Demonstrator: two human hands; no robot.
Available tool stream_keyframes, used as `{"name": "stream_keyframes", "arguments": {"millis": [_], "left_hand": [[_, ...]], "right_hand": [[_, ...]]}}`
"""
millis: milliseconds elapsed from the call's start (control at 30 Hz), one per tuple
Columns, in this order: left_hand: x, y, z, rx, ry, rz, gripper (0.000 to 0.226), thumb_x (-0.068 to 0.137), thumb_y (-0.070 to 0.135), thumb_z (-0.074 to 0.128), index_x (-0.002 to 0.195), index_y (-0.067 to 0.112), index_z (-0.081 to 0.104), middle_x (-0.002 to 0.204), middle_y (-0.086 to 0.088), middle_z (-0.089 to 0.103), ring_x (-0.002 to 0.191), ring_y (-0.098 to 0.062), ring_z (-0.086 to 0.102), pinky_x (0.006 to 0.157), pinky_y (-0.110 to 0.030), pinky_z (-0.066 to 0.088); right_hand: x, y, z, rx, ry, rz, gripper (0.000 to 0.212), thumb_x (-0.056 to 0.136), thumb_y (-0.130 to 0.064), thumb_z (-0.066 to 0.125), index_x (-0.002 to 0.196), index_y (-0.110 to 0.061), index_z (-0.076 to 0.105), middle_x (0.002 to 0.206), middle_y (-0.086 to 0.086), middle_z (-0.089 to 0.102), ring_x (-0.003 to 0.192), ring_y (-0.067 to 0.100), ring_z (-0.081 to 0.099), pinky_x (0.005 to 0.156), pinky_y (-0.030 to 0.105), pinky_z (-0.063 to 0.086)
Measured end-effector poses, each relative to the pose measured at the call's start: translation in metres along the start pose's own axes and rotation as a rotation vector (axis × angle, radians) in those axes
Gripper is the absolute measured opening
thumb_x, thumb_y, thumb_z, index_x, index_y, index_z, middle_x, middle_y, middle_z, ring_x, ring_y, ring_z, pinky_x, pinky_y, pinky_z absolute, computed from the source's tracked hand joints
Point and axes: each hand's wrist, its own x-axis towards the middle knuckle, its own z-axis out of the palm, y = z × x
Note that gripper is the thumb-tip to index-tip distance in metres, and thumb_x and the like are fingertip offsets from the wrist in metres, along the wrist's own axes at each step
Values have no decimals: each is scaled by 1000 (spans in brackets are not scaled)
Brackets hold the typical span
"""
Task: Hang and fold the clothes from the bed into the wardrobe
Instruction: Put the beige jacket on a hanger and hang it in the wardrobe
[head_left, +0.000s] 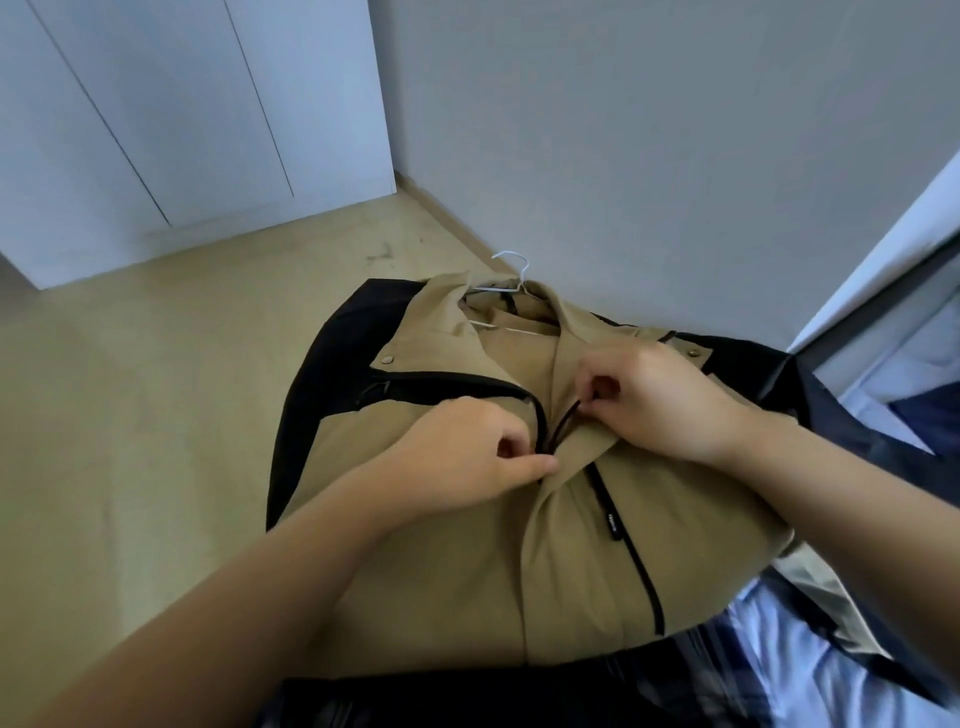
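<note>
Head view is showing a tan and black jacket (467, 561) lying front up over the bed corner (810, 675), directly under both hands, with a white hanger (511, 270) already sitting inside its collar just beyond the fingers. The left hand (467, 457) is pinching the left edge of the front opening, fingers curled on the fabric beside the zip (550, 426). The right hand (660, 400) is pinching the dark zip track or its pull from the other side; the exact piece under those fingertips is too small to tell. The person appears to be closing the front so the jacket stays on the hanger. To do this well, the left hand should be keeping the cloth taut and flat while the right is drawing the pull straight toward the collar, avoiding the loose flap bunching between the hands. The white wardrobe (182, 130) is standing well beyond the left hand, doors closed.
</note>
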Motion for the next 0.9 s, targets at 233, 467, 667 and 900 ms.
{"name": "stream_keyframes", "arguments": {"millis": [233,467,667,900], "left_hand": [[0,-16,12,-239,52,-85,12,88,28,64,85,22,74,71,20,60,68,13,53,64,-4,37],[0,-17,16,-246,134,-151,19,89,19,59,78,27,72,70,24,60,70,12,55,66,-3,39],[4,-16,13,-422,136,-241,23,90,11,54,76,20,70,66,6,66,53,2,59,53,-10,43],[4,-17,8,-548,123,-288,26,88,3,52,71,13,69,57,2,62,45,1,55,48,-13,44]], "right_hand": [[-19,-18,2,129,-272,-227,7,72,-8,79,77,-9,74,81,-2,65,85,15,57,80,32,47],[-21,-11,-18,244,-457,107,28,93,-33,56,70,-24,70,73,-9,67,70,2,59,69,18,45],[-4,-42,4,-115,-431,-13,21,82,-43,67,98,-31,61,65,-16,49,61,-1,47,60,20,38],[0,-38,10,54,-375,-105,10,82,-15,68,88,-18,75,75,-8,69,67,1,52,64,11,39]]}}
